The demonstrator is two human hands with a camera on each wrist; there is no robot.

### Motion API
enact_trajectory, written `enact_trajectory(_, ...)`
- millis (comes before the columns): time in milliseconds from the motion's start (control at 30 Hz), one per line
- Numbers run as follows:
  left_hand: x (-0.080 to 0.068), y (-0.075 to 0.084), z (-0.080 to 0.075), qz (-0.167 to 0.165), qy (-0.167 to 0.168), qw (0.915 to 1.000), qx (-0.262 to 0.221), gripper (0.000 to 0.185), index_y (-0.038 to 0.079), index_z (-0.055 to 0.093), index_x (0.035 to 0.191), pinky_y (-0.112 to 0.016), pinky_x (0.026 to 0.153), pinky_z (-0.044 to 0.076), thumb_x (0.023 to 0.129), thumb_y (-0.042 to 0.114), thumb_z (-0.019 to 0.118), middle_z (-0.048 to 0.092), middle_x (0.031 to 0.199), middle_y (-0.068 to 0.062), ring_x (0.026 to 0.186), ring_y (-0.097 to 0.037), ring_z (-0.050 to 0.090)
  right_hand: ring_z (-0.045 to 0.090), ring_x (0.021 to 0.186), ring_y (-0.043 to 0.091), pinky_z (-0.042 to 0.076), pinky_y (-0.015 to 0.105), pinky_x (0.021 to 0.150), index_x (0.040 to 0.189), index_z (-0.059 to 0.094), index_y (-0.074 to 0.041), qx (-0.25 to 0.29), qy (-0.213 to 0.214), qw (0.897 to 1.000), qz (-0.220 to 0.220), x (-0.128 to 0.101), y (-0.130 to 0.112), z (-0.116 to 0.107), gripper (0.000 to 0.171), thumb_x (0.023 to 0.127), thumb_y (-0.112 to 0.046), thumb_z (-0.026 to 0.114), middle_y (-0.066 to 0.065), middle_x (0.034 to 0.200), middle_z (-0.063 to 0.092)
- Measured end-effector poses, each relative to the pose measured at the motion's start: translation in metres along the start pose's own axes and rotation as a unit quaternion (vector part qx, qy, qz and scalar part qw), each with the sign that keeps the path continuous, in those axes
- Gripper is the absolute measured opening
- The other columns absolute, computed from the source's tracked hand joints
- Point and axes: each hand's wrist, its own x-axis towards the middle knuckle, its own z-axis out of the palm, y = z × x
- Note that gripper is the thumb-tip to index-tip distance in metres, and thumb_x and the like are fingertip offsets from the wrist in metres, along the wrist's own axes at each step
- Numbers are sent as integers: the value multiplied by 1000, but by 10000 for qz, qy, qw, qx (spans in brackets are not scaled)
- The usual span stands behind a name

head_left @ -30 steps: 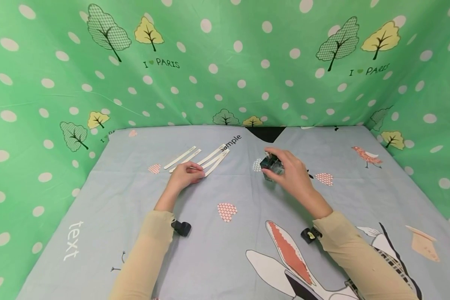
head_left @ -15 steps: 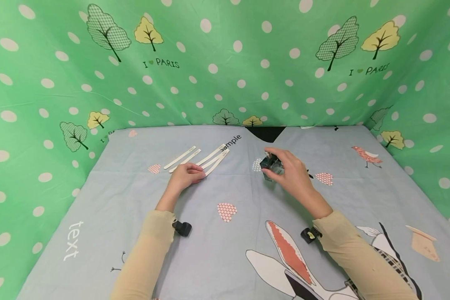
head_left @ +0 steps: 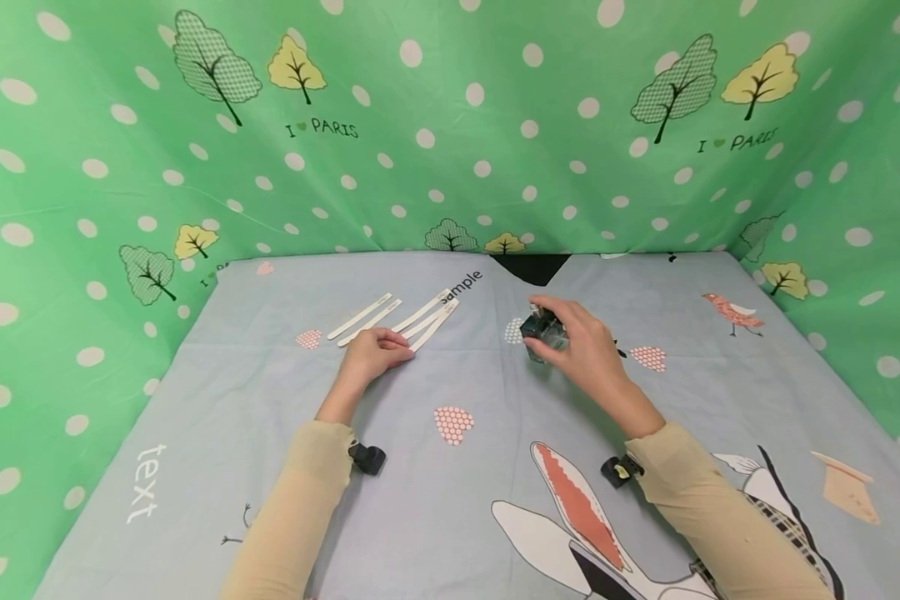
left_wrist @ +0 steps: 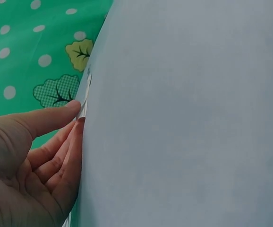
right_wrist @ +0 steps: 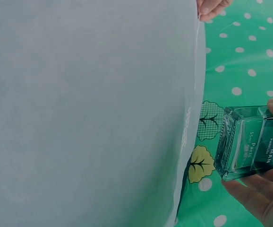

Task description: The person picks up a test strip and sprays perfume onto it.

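Your right hand (head_left: 581, 346) grips a small dark-green glass perfume bottle (head_left: 542, 331) a little right of the middle of the blue-grey printed cloth (head_left: 450, 492) — thumb on one side, fingers curled round the other. In the right wrist view the bottle (right_wrist: 251, 142) is a squarish block with white lettering on its face; in the head view its long axis stands roughly upright, the darker cap end toward the top, tilted slightly away from you. Whether its base touches the cloth or is just lifted off it cannot be told. Your left hand (head_left: 375, 354) lies to the left, well apart from the bottle, fingers together and nearly straight, their tips resting on the near end of one of the white paper strips (head_left: 420, 321). The left wrist view shows the thumb and fingertips (left_wrist: 75, 106) closing lightly on a strip's edge — a light pinch rather than a full grasp. The strips lie flat in a loose fan, each running from near-left to far-right, their far ends pointing toward the word "sample" printed on the cloth. Green polka-dot fabric (head_left: 450, 125) with trees walls in the back and sides.
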Motion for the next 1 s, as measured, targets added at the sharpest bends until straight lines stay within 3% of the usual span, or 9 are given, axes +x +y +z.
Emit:
enact_trajectory(467,3,-2,5,23,62,10000,24,19,3,72,95,-16,60,47,82,15,81,76,85,-10,64,-5,60,68,108,33,59,50,85,135,59,-19,-30,-14,10000,22,-1,0,0,59,81,-26,84,14,121,68)
enact_trajectory(1000,3,-4,5,0,68,9992,-404,18,0,71,94,-18,62,54,84,12,79,75,85,-13,63,-4,62,68,106,33,59,51,84,135,58,-19,-37,-23,10000,9,-1,1,0,60,81,-27,84,14,121,68)
